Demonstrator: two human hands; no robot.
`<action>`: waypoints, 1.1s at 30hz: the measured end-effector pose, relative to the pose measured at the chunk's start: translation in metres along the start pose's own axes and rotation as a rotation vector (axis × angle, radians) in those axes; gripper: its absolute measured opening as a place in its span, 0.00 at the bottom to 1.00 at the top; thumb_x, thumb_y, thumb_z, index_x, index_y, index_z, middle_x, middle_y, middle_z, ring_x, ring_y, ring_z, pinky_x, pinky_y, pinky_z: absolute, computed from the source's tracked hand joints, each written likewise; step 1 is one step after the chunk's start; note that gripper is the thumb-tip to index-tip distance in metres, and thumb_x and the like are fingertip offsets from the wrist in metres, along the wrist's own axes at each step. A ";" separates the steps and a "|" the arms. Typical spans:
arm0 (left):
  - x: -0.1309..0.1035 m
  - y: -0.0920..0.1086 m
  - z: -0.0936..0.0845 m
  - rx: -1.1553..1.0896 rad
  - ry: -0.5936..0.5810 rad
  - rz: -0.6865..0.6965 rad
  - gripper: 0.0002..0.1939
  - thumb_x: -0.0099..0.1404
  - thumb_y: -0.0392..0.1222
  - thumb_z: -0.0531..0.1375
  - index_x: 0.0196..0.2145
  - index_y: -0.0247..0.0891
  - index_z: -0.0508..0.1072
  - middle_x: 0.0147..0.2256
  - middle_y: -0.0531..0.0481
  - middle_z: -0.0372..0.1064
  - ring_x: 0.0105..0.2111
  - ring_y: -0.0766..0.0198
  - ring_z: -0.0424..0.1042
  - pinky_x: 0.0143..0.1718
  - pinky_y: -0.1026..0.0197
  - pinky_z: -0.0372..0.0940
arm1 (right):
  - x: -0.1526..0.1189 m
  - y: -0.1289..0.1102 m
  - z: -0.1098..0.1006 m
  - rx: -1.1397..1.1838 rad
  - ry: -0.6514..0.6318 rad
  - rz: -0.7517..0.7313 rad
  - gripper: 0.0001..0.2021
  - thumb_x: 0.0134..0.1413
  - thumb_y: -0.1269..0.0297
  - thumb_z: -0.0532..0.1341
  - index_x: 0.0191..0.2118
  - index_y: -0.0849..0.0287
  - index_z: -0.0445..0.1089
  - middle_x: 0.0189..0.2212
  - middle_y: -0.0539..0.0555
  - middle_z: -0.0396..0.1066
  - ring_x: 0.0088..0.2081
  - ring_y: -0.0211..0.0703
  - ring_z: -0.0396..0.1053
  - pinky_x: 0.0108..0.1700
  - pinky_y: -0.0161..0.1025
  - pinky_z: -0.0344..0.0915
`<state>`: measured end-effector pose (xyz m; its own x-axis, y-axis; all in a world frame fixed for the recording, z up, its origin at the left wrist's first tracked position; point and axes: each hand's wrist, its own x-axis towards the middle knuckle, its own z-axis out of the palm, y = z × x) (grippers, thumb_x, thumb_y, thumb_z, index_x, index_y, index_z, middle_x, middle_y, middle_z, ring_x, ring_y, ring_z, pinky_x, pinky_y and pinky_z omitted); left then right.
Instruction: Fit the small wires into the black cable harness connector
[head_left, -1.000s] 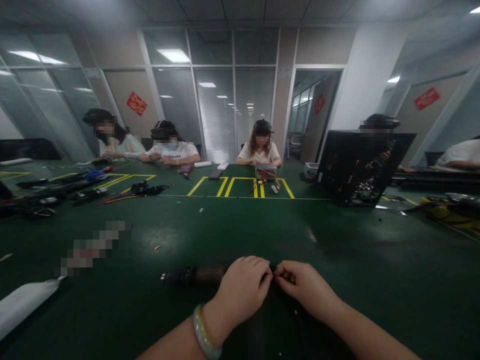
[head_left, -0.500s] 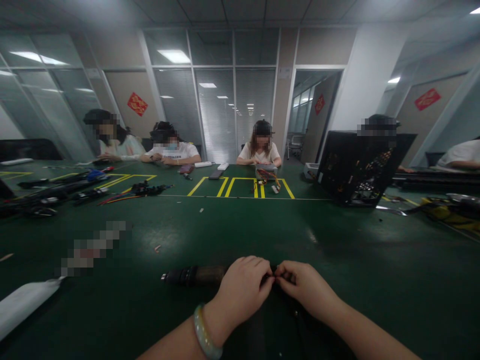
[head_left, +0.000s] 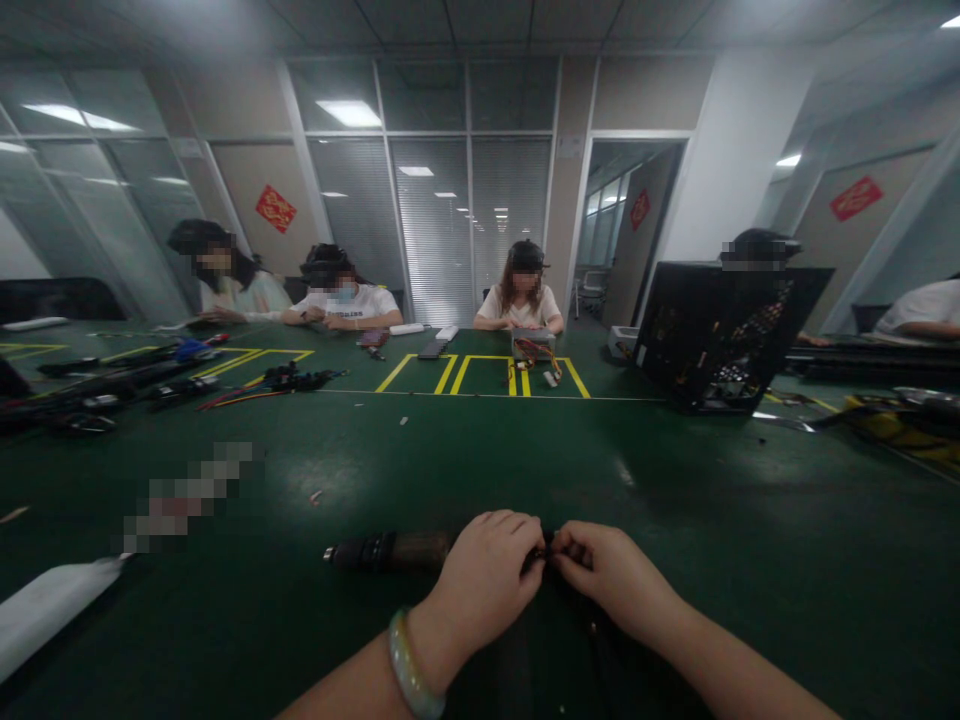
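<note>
A dark cylindrical tool (head_left: 405, 550) with a metal tip lies on the green table (head_left: 450, 450), its tip pointing left. My left hand (head_left: 495, 565), with a bangle at the wrist, rests over the tool's right part, its fingers closed in a pinch. Close beside it, my right hand (head_left: 596, 565) is also pinched, the fingertips of both hands nearly meeting. Something small and dark shows between the fingertips, too small to make out. Below my hands the table is dark, with a thin black shape partly visible there.
A black computer case (head_left: 720, 340) stands at the back right. Cables and black parts (head_left: 277, 382) lie at the left. At the lower left is a white object (head_left: 56, 605). A power supply with wires (head_left: 532, 347) sits before a person (head_left: 519, 300) across the table.
Both hands stay in nearly the same place. My left fingertips have shifted very slightly, and a little more of the small dark thing shows between the hands.
</note>
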<state>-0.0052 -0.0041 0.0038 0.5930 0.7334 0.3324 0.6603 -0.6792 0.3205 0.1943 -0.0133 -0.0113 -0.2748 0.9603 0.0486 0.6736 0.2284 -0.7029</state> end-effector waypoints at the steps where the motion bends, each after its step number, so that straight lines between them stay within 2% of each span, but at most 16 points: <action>1: 0.000 0.000 0.000 -0.004 0.003 -0.002 0.04 0.63 0.35 0.59 0.36 0.41 0.69 0.41 0.51 0.71 0.43 0.58 0.68 0.49 0.53 0.61 | 0.000 0.000 0.000 0.001 -0.003 0.001 0.04 0.56 0.66 0.59 0.34 0.57 0.71 0.26 0.47 0.71 0.28 0.38 0.68 0.29 0.31 0.57; 8: 0.001 0.001 -0.001 -0.009 0.008 -0.010 0.03 0.63 0.34 0.57 0.36 0.40 0.68 0.40 0.50 0.70 0.42 0.58 0.69 0.48 0.53 0.62 | -0.001 -0.006 -0.003 0.007 -0.016 -0.002 0.04 0.57 0.67 0.59 0.34 0.57 0.71 0.26 0.47 0.72 0.28 0.38 0.68 0.29 0.31 0.57; 14: 0.001 0.001 -0.003 0.023 0.000 -0.009 0.02 0.64 0.35 0.58 0.35 0.39 0.68 0.41 0.49 0.70 0.42 0.58 0.69 0.48 0.53 0.62 | -0.001 -0.001 -0.001 0.003 -0.021 0.010 0.04 0.57 0.66 0.59 0.35 0.57 0.72 0.27 0.47 0.72 0.28 0.38 0.68 0.29 0.31 0.58; 21: 0.001 0.000 -0.002 0.014 -0.024 0.029 0.05 0.64 0.33 0.57 0.38 0.41 0.68 0.42 0.51 0.71 0.43 0.59 0.69 0.50 0.54 0.62 | 0.000 -0.001 0.000 0.009 -0.016 -0.003 0.05 0.57 0.67 0.59 0.34 0.57 0.72 0.26 0.47 0.72 0.28 0.38 0.68 0.30 0.31 0.58; 28: 0.001 0.000 0.000 0.020 -0.014 0.021 0.05 0.66 0.36 0.56 0.39 0.40 0.70 0.42 0.49 0.71 0.44 0.58 0.69 0.50 0.53 0.62 | -0.001 -0.003 0.000 0.012 -0.014 0.012 0.05 0.57 0.67 0.58 0.34 0.57 0.72 0.26 0.48 0.72 0.28 0.38 0.68 0.30 0.31 0.58; 33: 0.001 0.001 -0.003 -0.002 -0.017 0.001 0.04 0.66 0.37 0.56 0.38 0.41 0.70 0.39 0.51 0.71 0.42 0.59 0.69 0.49 0.55 0.62 | -0.001 -0.005 -0.003 0.018 -0.018 -0.003 0.05 0.56 0.68 0.58 0.34 0.57 0.72 0.27 0.48 0.73 0.29 0.38 0.69 0.30 0.31 0.58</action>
<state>-0.0048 -0.0043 0.0069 0.6015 0.7329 0.3179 0.6586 -0.6801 0.3221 0.1928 -0.0151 -0.0059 -0.2892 0.9565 0.0374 0.6603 0.2276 -0.7157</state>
